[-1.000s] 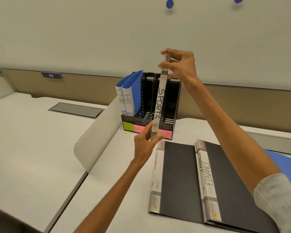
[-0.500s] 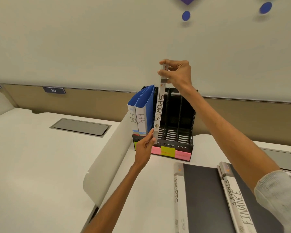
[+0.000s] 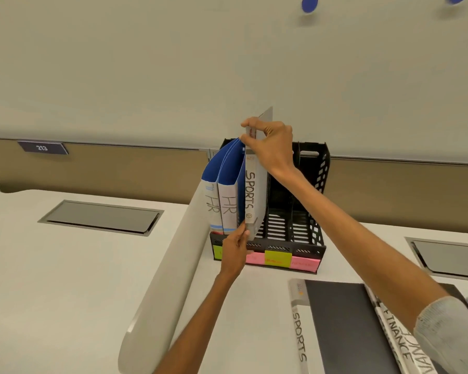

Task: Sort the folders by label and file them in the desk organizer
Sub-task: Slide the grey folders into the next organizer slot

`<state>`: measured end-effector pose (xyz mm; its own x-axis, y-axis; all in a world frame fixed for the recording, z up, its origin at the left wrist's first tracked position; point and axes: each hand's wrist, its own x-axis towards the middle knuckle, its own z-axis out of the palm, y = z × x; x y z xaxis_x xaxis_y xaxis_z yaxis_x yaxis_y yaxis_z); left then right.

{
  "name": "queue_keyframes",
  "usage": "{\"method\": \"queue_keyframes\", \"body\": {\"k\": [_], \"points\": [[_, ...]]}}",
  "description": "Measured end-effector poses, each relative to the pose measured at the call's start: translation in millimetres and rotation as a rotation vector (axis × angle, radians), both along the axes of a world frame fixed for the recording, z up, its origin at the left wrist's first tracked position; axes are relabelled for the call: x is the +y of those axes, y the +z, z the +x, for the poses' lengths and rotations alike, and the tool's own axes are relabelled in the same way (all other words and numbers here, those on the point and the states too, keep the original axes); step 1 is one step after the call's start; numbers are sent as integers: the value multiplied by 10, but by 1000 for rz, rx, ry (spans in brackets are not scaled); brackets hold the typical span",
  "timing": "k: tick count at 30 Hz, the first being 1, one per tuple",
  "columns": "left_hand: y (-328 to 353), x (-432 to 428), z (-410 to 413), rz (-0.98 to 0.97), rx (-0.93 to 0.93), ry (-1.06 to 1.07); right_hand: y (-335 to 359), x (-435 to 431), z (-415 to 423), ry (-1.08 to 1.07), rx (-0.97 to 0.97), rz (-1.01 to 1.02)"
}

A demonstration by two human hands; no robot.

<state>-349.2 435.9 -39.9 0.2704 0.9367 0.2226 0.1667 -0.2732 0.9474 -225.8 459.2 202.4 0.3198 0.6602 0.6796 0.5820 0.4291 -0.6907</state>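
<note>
Our right hand point(image 3: 271, 147) pinches the top of the upright SPORTS folder point(image 3: 252, 195); our left hand point(image 3: 235, 248) grips its bottom corner; the folder stands in the black desk organizer point(image 3: 310, 240), just beside two blue HR folders point(image 3: 227, 203) at its left end.

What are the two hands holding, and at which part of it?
Both hold the upright SPORTS folder: the right hand pinches its top end and the left hand holds its bottom end, at the organizer.
</note>
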Motion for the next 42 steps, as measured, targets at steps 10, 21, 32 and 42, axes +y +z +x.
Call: {"method": "queue_keyframes", "body": {"k": [10, 21, 32, 42], "points": [[-62, -16, -90, 316, 453, 344, -121, 24, -94, -79, -50, 106], [-210, 28, -254, 300, 468, 280, -137, -72, 38, -80, -36, 89], [-70, 188, -115, 57, 337, 361, -487, -194, -44, -80, -82, -26], [-153, 139, -202, -35, 211, 325, -484, -50, -91, -11, -79, -55]]}}
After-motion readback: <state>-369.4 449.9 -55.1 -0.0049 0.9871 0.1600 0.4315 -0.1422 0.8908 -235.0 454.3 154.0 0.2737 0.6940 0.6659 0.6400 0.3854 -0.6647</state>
